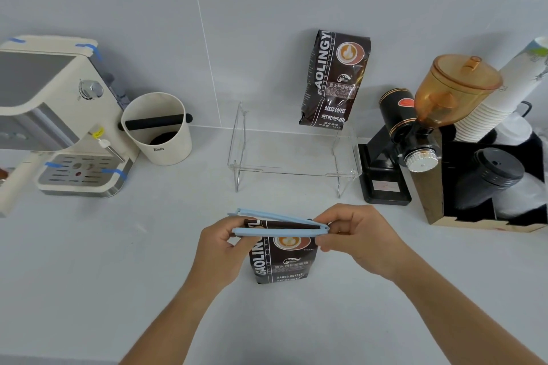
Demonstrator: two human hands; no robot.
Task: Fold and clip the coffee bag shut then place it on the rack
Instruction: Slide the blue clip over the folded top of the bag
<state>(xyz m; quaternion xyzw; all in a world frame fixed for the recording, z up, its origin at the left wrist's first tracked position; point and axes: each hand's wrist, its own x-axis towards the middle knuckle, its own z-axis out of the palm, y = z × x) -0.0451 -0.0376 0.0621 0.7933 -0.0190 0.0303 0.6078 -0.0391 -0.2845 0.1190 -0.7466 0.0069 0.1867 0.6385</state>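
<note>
The head view looks down on a pale counter (89, 261) against a tiled wall. At the back stands a clear rack (292, 170), and on its right rear part a second coffee bag (336, 80) stands upright, leaning on the wall; the left part of the rack's shelf is bare. Left of the rack sit a cream knock box (158, 130) and an espresso machine (56, 115) with blue tape on it. Right of the rack is a black grinder (397, 139) with an amber hopper, then a dark organiser (486, 187) holding paper cups and black lids.

Nearer the camera, the coffee bag (283, 261) stands on the counter between the two hands, in front of the rack and apart from it. Its top is folded over, and a light blue clip (278, 225) straddles the fold, its two arms parted at the left end and joined at the right. The left hand (221, 249) pinches the bag's top left corner and the clip's lower arm. The right hand (360, 235) is curled around the clip's hinged end.

The espresso machine is cut off by the left edge and the organiser by the right. The small print on the bags is hard to make out.
</note>
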